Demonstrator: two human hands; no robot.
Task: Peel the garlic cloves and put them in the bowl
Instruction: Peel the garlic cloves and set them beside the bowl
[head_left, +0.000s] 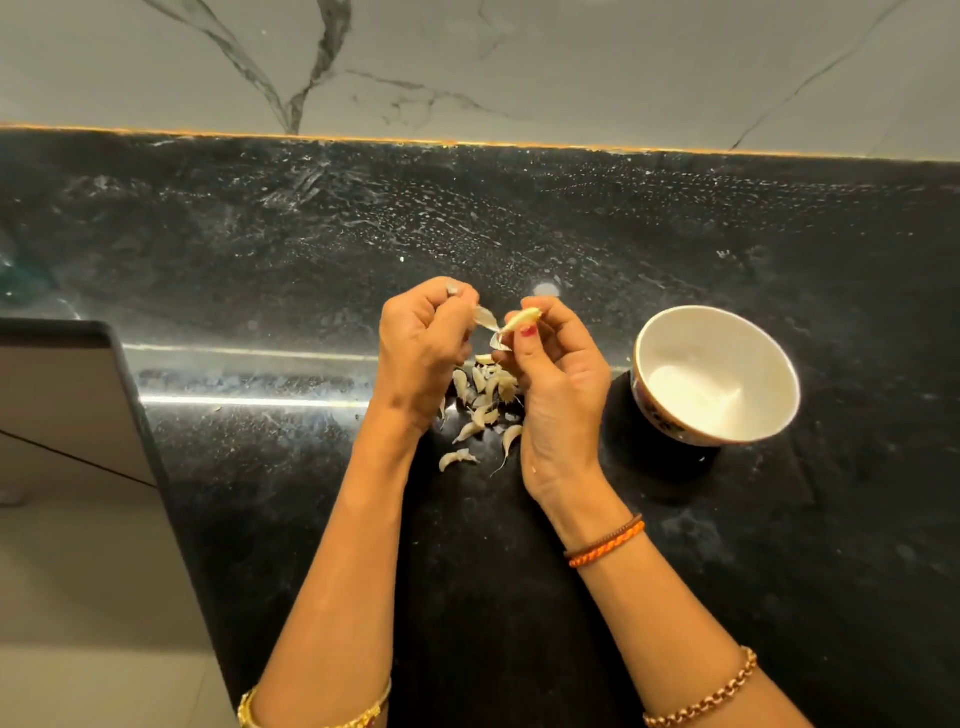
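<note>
While pinched in the right grip (558, 364), a garlic clove (522, 319), its skin (485, 318) in the left grip (423, 345).

No legible text, label, brand, number or sign is appearing on any surface; the bowl's outer pattern is showing no lettering.

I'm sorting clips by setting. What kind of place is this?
Most likely a home kitchen: a polished black stone counter against a marble-look wall, with garlic cloves being peeled beside a white bowl.
</note>
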